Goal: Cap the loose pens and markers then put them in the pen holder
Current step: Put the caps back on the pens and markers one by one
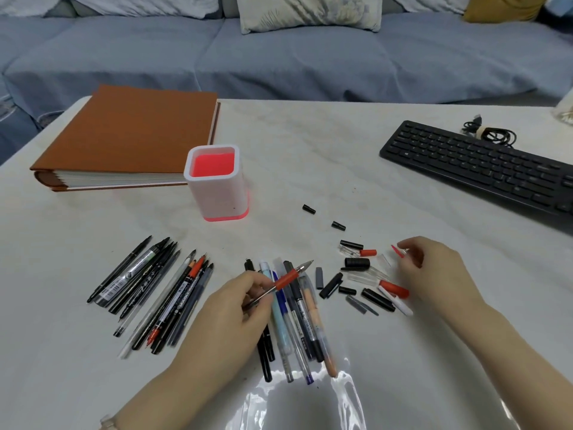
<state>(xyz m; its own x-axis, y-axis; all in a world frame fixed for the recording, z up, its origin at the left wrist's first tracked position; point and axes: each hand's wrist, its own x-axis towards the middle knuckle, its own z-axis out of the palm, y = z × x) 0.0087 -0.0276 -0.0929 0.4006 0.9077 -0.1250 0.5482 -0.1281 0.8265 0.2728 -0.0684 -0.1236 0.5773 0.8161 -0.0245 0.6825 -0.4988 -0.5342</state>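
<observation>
Pens and markers, loose on the white marble-patterned table [310,144], early in the capping. The left hand [245,305] holds a slim pen with a red grip and a silver barrel [286,279], pinched between the thumb and curled fingers. Its bare tip points up and to the right. This pen is lifted over a bundle of blue, grey, black and orange pens [297,324] lying near the table's front edge.

The right hand [434,271] hovers over a scatter of loose caps [359,280] in black, grey, red and clear plastic, just right of the bundle. Its thumb and forefinger appear to pinch a clear cap with a red clip [398,251], though blur softens the detail, and the other fingers curl loosely. Cap and pen tip are well apart.

A fan of mostly black pens and markers [155,293] lies to the left; several show bare tips, but whether each one is capped cannot be told. Two small black caps [309,209] lie apart from the scatter, toward the holder.

The white square pen holder with a red interior [217,187] stands upright beyond the pens, just in front of a brown cloth-covered album [130,131]. Its red floor shows unobstructed, so nothing appears to be inside.

Judged progress: barely begun. One pen and a likely matching cap are in hand but not yet joined, and both groups remain to be capped and moved to the holder.

A black keyboard [480,169] and a coiled black cable [490,135] lie at right, with a blue-grey sofa [279,57] behind.
</observation>
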